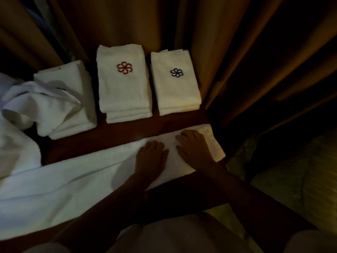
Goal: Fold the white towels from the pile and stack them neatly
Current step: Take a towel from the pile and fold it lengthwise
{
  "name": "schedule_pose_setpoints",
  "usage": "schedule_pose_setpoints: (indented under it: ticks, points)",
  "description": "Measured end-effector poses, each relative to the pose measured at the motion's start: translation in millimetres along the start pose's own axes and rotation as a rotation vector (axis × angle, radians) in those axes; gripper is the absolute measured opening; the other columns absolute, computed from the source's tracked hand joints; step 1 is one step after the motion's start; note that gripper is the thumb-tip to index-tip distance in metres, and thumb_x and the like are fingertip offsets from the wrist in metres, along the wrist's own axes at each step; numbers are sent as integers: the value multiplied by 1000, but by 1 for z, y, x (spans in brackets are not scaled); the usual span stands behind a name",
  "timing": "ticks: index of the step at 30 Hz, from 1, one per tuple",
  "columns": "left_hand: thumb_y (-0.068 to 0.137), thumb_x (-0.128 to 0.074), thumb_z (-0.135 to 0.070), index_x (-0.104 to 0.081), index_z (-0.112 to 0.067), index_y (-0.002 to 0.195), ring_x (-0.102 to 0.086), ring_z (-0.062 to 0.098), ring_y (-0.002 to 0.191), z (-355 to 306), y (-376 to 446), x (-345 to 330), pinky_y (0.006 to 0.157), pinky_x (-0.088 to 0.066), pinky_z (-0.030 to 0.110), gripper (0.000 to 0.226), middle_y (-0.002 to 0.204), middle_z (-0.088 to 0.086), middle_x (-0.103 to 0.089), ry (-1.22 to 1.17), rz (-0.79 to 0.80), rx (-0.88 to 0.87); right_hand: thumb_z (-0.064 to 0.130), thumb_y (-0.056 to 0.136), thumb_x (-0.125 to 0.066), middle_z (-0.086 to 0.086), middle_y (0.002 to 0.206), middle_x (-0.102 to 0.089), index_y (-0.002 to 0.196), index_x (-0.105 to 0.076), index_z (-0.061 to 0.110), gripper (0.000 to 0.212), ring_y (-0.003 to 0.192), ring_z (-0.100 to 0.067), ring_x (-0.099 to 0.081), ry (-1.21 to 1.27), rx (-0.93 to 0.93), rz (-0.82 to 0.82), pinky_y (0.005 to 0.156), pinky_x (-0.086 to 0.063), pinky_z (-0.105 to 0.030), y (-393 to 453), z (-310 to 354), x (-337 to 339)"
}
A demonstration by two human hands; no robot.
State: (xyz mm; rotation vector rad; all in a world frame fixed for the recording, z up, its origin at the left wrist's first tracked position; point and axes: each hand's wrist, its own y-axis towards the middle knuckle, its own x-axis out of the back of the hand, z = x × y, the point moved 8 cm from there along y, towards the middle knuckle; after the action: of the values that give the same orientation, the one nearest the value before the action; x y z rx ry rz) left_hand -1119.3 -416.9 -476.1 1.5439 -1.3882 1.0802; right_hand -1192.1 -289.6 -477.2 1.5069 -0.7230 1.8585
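- On the near edge of the bench (116, 136), a long white towel (73, 179) lies spread out, running from the left to the right end.
- Left hand (151, 157) and right hand (195, 148) both rest flat, fingers relaxed, on its right end, grasping nothing.
- Far left, a rumpled pile (32, 106) overlaps a folded stack (73, 99).
- Farther back stand a red-emblem stack (124, 84) and a blue-emblem stack (176, 83), side by side before curtains (182, 24).

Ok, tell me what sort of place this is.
Probably a hotel room or its housekeeping area. Folded white stacks carry embroidered logos, one red and one blue; heavy curtains hang behind the dark wood table, and both hands press flat on a towel.
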Motion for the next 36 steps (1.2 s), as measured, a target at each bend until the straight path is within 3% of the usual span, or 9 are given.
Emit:
schedule_pose_setpoints:
  ticks: [7,11,13,17,22,25,28,32,36]
  points:
    - [99,-42,-49,-57,-20,120,-65,21,87,-4,-22,-5,70,-48,34,38,98,2,-68,-14,121,32,41,91,-45,-12,122,-63,118,-65,16,43,109,-33,-59,-47,102,-113,91,-44,-46,-37,1,-6]
    - [92,-24,-63,-52,-25,121,-65,21,86,-9,-47,-7,70,-47,33,55,96,1,-68,-2,219,16,36,90,-50,-16,118,-64,111,-58,15,31,111,-34,-55,11,173,-248,88,-47,-48,-56,7,-6]
    - [94,-25,-61,-53,-26,122,-64,19,93,-11,-47,-9,75,-48,33,53,106,0,-67,-6,273,-11,35,89,-50,-15,112,-65,107,-57,15,28,108,-34,-56,-16,187,-290,88,-45,-47,-62,9,-3]
    - [101,-46,-38,-61,-15,123,-58,28,113,-12,-36,3,82,-48,40,35,125,8,-59,55,187,-41,42,86,-46,-7,98,-61,95,-64,17,32,98,-30,-55,-63,206,-161,88,-37,-44,-43,9,3]
    - [100,-33,-53,-55,-20,132,-64,26,105,5,-16,0,81,-47,32,51,123,7,-65,-14,278,109,40,89,-40,-5,81,-64,85,-64,15,34,76,-29,-61,-16,174,-55,64,-49,-38,-11,-5,13]
    - [97,-43,-61,-63,-25,121,-63,22,103,19,-6,-2,73,-39,28,47,118,3,-66,14,333,241,39,92,-46,-6,84,-67,90,-66,15,32,81,-32,-61,-129,58,-22,71,-48,-45,-16,-15,12]
    - [96,-41,-63,-63,-25,117,-66,20,92,18,-16,6,69,-42,29,49,107,2,-67,120,191,201,48,94,-54,-6,98,-67,104,-67,17,35,96,-33,-59,-190,-69,68,86,-41,-49,-22,-29,3]
    - [96,-37,-58,-62,-19,113,-67,24,82,30,-44,12,65,-48,33,49,98,4,-68,90,32,90,62,91,-27,-4,96,-66,101,-65,21,57,94,-30,-59,-186,-68,62,85,-40,-46,-22,-38,1]
    - [95,-28,-63,-60,-23,120,-68,26,93,48,-42,8,72,-49,34,57,108,5,-71,76,125,150,54,88,-31,-7,89,-65,93,-65,15,51,85,-32,-61,-129,-22,-1,80,-45,-47,-19,-26,10]
